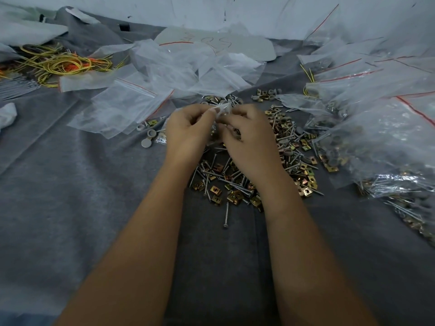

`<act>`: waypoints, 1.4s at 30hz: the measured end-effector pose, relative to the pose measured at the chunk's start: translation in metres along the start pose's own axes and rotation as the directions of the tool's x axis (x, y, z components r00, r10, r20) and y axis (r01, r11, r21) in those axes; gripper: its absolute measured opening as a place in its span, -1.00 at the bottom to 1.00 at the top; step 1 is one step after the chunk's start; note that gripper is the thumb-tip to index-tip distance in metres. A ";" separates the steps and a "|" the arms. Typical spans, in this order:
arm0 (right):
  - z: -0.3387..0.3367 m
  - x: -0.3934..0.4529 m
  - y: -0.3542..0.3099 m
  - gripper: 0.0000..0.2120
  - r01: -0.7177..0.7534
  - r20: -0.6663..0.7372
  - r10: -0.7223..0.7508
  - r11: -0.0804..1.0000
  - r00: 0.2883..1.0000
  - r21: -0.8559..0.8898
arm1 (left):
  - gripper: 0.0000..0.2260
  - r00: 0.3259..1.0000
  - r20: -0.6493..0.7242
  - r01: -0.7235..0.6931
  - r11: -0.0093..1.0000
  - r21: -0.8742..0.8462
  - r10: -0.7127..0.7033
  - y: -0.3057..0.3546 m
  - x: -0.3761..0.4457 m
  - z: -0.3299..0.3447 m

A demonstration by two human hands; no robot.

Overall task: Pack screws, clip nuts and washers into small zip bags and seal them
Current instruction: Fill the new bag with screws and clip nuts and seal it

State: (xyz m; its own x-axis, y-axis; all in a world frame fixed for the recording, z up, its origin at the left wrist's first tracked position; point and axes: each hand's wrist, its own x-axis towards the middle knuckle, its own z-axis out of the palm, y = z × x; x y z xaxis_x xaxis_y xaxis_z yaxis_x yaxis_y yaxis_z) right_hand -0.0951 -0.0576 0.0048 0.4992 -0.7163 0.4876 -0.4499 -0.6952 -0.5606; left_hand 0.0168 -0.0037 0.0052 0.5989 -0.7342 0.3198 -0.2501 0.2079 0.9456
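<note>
My fingers (213,112) of both hands pinch one small zip bag (223,108) at 12 o'clock above the screws (219,175); I think sealing comes next.

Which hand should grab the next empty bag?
Probably the left hand. The empty bags lie on its side, close by. The right hand would have to cross over. Both hands now pinch the small bag, so one must let go first.
</note>
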 end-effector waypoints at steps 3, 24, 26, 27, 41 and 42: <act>-0.003 -0.002 0.000 -0.67 -0.085 0.110 0.065 0.978 0.992 0.188 | -0.86 1.000 0.016 0.024 0.997 -0.069 -0.023 0.000 0.001 -0.001; -0.016 0.001 0.003 -0.90 -0.220 -0.207 0.341 0.864 0.917 0.452 | -0.78 0.955 0.296 0.056 0.963 -0.265 0.026 0.005 -0.002 -0.001; -0.019 0.002 0.003 -0.88 -0.191 -0.226 0.344 0.841 0.912 0.507 | -0.83 0.962 0.267 0.010 0.978 -0.209 0.047 0.005 -0.002 0.000; -0.020 0.002 0.002 -0.84 -0.169 -0.224 0.335 0.822 0.915 0.544 | -0.84 0.970 0.236 -0.005 0.981 -0.195 0.051 0.005 -0.001 0.000; -0.021 0.005 0.006 -0.91 -0.179 0.041 0.406 0.307 0.913 0.935 | -0.76 0.991 -0.125 -0.075 0.966 -0.249 0.045 0.005 -0.003 0.008; -0.021 0.005 0.006 -0.93 -0.191 0.052 0.417 0.297 0.907 0.936 | -0.74 0.992 -0.125 -0.052 0.966 -0.252 0.020 0.004 -0.003 0.009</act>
State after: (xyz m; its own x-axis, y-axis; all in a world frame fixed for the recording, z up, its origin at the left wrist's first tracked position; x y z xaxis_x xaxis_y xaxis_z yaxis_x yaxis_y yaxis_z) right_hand -0.1109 -0.0666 0.0178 0.3038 -0.9368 0.1734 0.4638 -0.0135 -0.8858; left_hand 0.0067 -0.0064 0.0076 0.6838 -0.6435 0.3439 -0.0809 0.4016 0.9122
